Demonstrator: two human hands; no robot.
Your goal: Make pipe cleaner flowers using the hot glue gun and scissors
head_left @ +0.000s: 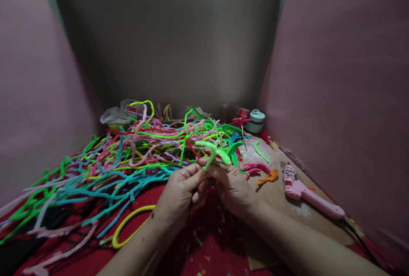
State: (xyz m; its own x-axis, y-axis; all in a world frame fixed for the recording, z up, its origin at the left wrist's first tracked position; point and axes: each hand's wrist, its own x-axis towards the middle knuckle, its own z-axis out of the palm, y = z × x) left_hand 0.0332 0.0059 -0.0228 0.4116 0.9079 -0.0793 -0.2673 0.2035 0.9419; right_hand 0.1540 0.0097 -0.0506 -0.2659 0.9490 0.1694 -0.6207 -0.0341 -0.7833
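Observation:
Between my two hands, at the middle of the view, is a light green pipe-cleaner piece [212, 151] with leaf-like lobes at its top and a thin stem below. My left hand [187, 184] pinches the stem's lower end between thumb and fingers. My right hand [231, 186] is closed just under the lobes, its fingertips meeting those of the left; part of the stem is hidden by the fingers. Right behind the piece are darker green leaf shapes [234, 150]. A large tangled heap of coloured pipe cleaners [153, 139] lies beyond and to the left.
On the brown board [265, 229] at right lies a pink glue gun [306, 197] with its cord, near orange [269, 176] and pink pipe-cleaner pieces [255, 168]. A pale blue jar [255, 121] stands behind. A yellow ring [119, 231] rests on the red cloth [217, 250]. Pink walls flank both sides.

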